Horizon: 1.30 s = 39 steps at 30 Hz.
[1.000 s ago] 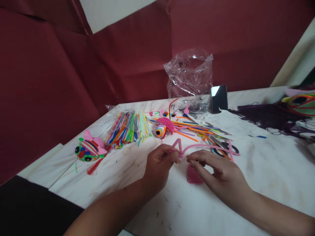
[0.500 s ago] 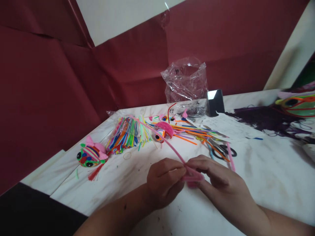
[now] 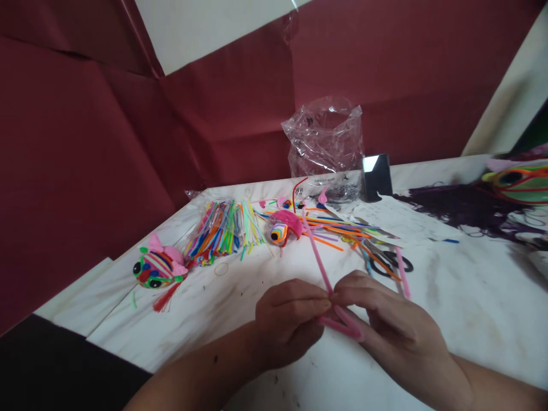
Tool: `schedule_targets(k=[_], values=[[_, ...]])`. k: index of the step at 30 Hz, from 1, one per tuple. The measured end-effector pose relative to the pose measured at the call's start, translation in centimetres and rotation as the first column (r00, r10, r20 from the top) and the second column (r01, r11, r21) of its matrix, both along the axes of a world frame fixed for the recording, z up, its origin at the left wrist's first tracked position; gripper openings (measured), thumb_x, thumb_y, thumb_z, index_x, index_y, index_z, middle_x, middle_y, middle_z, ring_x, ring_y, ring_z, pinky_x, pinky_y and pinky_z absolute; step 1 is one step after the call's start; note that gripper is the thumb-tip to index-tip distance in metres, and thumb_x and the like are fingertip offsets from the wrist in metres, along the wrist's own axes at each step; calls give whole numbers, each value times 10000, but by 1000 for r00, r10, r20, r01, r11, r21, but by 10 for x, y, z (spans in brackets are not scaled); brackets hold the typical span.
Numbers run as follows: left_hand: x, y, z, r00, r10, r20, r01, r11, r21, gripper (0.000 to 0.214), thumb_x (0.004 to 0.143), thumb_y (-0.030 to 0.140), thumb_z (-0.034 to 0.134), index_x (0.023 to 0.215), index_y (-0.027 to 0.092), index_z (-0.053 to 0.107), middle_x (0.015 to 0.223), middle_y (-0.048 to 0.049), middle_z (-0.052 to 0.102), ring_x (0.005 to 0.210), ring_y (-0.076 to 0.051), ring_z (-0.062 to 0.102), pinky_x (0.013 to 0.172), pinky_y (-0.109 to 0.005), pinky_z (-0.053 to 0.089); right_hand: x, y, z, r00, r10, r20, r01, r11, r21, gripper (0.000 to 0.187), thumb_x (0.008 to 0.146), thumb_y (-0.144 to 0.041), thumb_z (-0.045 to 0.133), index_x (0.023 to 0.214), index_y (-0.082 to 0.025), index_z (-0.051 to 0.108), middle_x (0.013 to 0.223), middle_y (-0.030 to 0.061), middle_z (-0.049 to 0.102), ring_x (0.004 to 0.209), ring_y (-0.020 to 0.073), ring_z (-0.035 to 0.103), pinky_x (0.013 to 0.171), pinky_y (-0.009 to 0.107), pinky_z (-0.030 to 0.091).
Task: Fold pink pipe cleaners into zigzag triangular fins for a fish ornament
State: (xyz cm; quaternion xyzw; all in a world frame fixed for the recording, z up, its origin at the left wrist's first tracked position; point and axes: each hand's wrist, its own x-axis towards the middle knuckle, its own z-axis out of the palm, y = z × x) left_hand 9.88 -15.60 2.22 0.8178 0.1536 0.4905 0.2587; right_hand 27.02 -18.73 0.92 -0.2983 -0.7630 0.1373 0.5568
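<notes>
Both my hands meet low in the middle of the white table [image 3: 471, 319], pinching one pink pipe cleaner [image 3: 317, 257]. My left hand [image 3: 285, 322] is closed on its folded lower part. My right hand [image 3: 385, 319] grips the same spot from the right, fingers pressed together. The free end of the pipe cleaner sticks up and away toward the pile of coloured stems. A folded pink loop [image 3: 346, 328] lies under my right fingers.
A bag of coloured stems [image 3: 220, 225], a half-made pink ball with an eye [image 3: 285, 225] and a finished striped fish toy [image 3: 156, 267] lie at the left. Scissors [image 3: 391, 261], loose stems, a clear plastic bag [image 3: 325, 137], a small dark box [image 3: 377, 176] and purple threads [image 3: 466, 206] sit farther back.
The pipe cleaner's long free end swung from right to left, then up and away. My hands came together and slid a little nearer to me, pinching the fold.
</notes>
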Motion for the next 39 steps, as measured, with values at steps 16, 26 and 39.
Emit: schedule_targets(k=[16, 26, 39], values=[[21, 18, -17, 917, 167, 363, 227, 530, -817, 109, 691, 208, 656, 655, 137, 581, 560, -1, 618, 519, -115, 566, 593, -274, 456, 0, 16, -2, 991, -131, -34, 100, 875, -473, 190, 844, -317, 465, 748, -201, 581, 695, 18, 593, 632, 144, 556, 564, 246, 457], [23, 24, -18, 922, 169, 347, 246, 435, -866, 168, 626, 221, 696, 615, 121, 561, 531, -1, 607, 487, -104, 547, 567, -262, 426, -2, 27, -8, 872, -53, -487, -367, 587, -722, 309, 770, -454, 572, 660, -166, 589, 610, 10, 572, 562, 120, 485, 541, 241, 407], [24, 22, -23, 923, 121, 365, 275, 459, -845, 152, 653, 224, 690, 637, 127, 575, 579, -9, 632, 526, -118, 570, 581, -276, 442, -7, 24, -10, 718, -107, -688, -529, 559, -639, 211, 701, -339, 683, 643, -167, 575, 570, -15, 558, 583, 119, 510, 610, 268, 423]])
